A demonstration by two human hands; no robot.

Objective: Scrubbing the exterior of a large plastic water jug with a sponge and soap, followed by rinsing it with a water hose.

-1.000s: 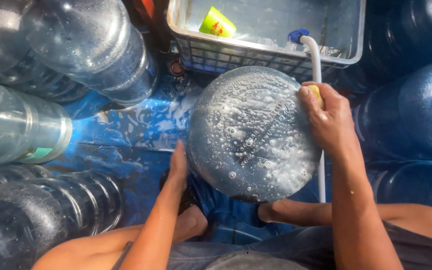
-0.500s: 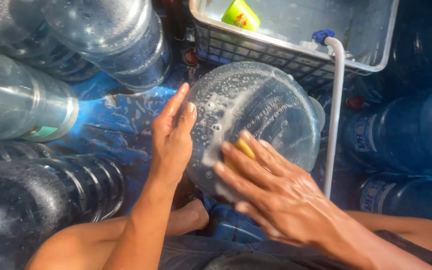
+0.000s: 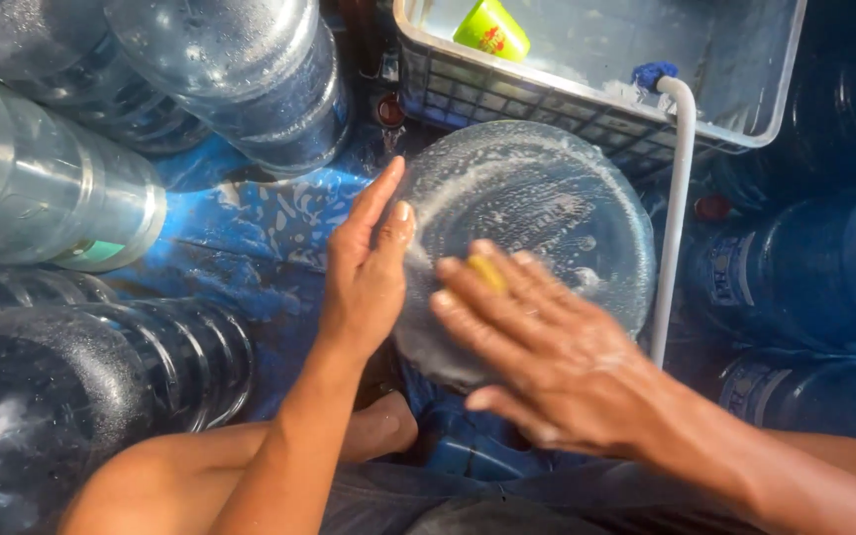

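Note:
A big clear water jug [image 3: 547,208] stands bottom-up between my knees, its round base covered in soap suds. My left hand [image 3: 367,267] rests flat against the jug's left side, fingers pointing up and held together. My right hand [image 3: 537,347] lies across the lower part of the soapy base and presses a yellow sponge [image 3: 485,271] under its fingers; only a sliver of the sponge shows.
Several large clear and blue water jugs lie around, such as one at the left [image 3: 42,188] and one at the right [image 3: 844,267]. A white plastic crate [image 3: 587,104] holding a green cup [image 3: 490,30] stands behind. A white pipe [image 3: 674,218] runs down beside the jug.
My right hand has swept with the sponge from the jug's upper right rim to its lower middle. My left hand has climbed from the lower edge onto the left side.

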